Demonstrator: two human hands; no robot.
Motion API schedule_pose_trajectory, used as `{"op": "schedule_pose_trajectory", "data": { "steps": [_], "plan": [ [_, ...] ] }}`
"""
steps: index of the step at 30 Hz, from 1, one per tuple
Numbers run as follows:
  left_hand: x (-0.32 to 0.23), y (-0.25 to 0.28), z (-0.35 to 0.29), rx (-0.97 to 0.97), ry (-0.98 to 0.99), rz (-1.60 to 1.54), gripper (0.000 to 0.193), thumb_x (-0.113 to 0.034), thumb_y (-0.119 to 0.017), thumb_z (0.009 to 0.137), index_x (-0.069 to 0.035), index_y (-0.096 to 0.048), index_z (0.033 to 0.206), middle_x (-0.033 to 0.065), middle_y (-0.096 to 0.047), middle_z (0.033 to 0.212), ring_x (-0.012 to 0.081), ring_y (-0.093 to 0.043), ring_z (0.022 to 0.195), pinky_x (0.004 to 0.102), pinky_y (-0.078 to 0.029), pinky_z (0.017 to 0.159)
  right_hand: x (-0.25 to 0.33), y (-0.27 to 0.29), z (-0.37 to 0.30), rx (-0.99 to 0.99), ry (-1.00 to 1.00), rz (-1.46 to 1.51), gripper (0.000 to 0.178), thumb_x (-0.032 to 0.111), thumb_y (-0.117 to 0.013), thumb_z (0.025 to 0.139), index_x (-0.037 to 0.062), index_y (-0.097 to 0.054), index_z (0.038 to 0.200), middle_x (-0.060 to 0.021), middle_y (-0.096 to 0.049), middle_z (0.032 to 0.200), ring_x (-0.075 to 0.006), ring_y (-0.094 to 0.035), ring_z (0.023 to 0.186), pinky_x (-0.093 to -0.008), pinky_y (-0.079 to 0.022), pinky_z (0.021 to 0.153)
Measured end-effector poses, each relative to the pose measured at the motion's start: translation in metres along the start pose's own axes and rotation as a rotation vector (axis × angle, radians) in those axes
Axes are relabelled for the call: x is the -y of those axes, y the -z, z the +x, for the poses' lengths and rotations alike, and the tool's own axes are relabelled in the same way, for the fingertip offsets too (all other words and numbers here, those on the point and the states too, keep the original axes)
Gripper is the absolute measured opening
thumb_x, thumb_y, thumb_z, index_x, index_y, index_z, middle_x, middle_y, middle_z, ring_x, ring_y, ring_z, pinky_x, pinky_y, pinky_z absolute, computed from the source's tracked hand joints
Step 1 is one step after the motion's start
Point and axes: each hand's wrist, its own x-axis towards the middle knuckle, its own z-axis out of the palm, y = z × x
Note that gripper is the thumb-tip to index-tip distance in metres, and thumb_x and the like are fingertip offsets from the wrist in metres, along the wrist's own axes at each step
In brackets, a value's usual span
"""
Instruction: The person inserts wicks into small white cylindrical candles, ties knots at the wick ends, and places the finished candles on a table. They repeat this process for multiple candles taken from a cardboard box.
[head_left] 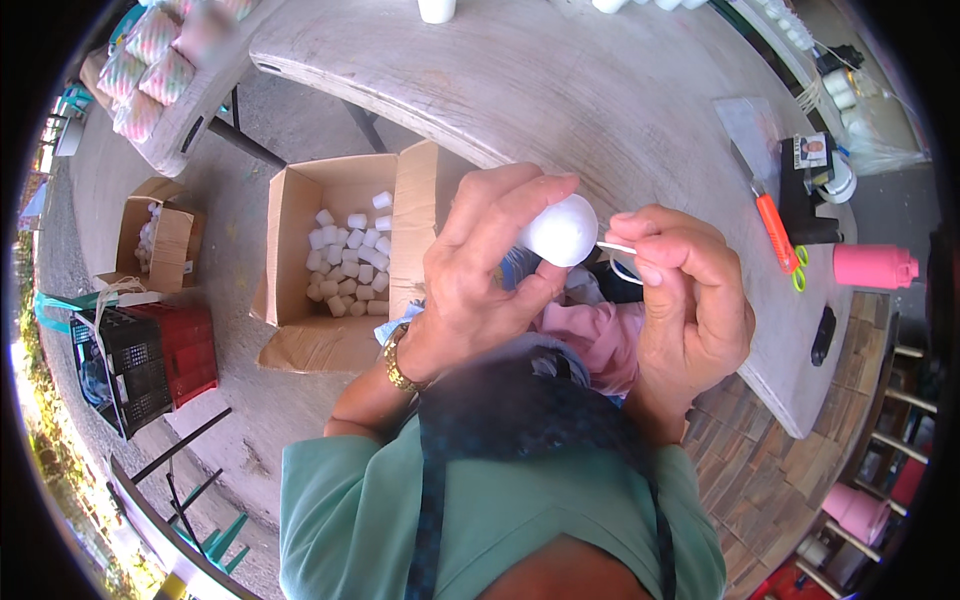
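Observation:
My left hand point(478, 255), with a gold-coloured bracelet at its wrist, grips a smooth white rounded piece point(562, 231) between thumb and fingers. Only its pale round end shows; whether it is a cup or a spool I cannot make out. Close on its right, my right hand point(690, 285) pinches a thin white strip point(622, 262) that curls into a loop. One end of the strip reaches the white piece's edge. Left of my hands, an open cardboard box point(285, 230) on the floor holds several small white cylinders point(348, 255).
Ahead stands a grey table point(620, 90) with a white cup point(436, 10). An orange-handled knife point(773, 232), green-handled scissors point(800, 268), a pink bottle-shaped thing point(875, 266) and a black holder point(805, 210) lie right. Left are a smaller box point(175, 240) and crates point(185, 345).

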Motion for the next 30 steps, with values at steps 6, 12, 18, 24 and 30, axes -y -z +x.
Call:
{"op": "schedule_pose_trajectory", "data": {
  "steps": [6,12,18,24,30],
  "plan": [
    [-0.005,-0.005,0.0,0.035,-0.028,0.028,0.056,0.004,-0.074,0.063,-0.006,-0.062,0.116,0.0139,-0.057,0.109,0.0263,-0.06,0.095,0.0326,-0.052,0.078,-0.006,0.004,-0.003,-0.001,0.069,-0.051,0.013,-0.009,-0.058,0.085,-0.0072,-0.055,0.097,-0.0193,-0.066,0.087,-0.0241,-0.064,0.073,-0.0298,-0.054,0.062],
    [-0.006,-0.004,0.001,0.042,0.044,-0.04,0.053,0.004,-0.074,0.069,-0.005,-0.06,0.119,0.0127,-0.058,0.109,0.0248,-0.061,0.094,0.0308,-0.051,0.08,-0.005,0.004,-0.001,-0.009,0.053,-0.056,0.012,-0.009,-0.058,0.085,-0.0074,-0.056,0.097,-0.0191,-0.065,0.087,-0.0249,-0.065,0.075,-0.0302,-0.054,0.062],
    [-0.001,0.001,0.005,0.02,0.827,-1.373,0.053,-0.025,-0.06,0.092,0.003,-0.04,0.132,0.0191,-0.054,0.123,0.0261,-0.059,0.109,0.0346,-0.051,0.093,-0.005,0.0,-0.005,-0.091,0.004,-0.024,0.013,-0.008,-0.058,0.085,-0.0066,-0.058,0.097,-0.0186,-0.065,0.087,-0.0244,-0.065,0.075,-0.0294,-0.054,0.063],
    [-0.006,0.004,0.001,0.097,1.011,-1.819,0.045,-0.034,-0.051,0.097,-0.002,-0.045,0.127,0.0148,-0.056,0.122,0.0226,-0.057,0.113,0.0392,-0.051,0.095,-0.007,-0.007,-0.002,-0.055,0.123,-0.112,0.015,-0.008,-0.061,0.082,-0.0063,-0.059,0.097,-0.0186,-0.062,0.092,-0.0237,-0.062,0.076,-0.0289,-0.052,0.061],
    [-0.011,0.003,0.002,0.119,1.039,-1.616,0.042,-0.044,-0.051,0.095,-0.01,-0.052,0.121,0.0082,-0.062,0.116,0.015,-0.061,0.108,0.0457,-0.052,0.084,-0.003,-0.005,0.001,0.034,0.164,-0.259,0.012,-0.007,-0.06,0.084,-0.0042,-0.058,0.096,-0.0177,-0.061,0.091,-0.0236,-0.062,0.078,-0.0302,-0.054,0.063]
  ]
}}
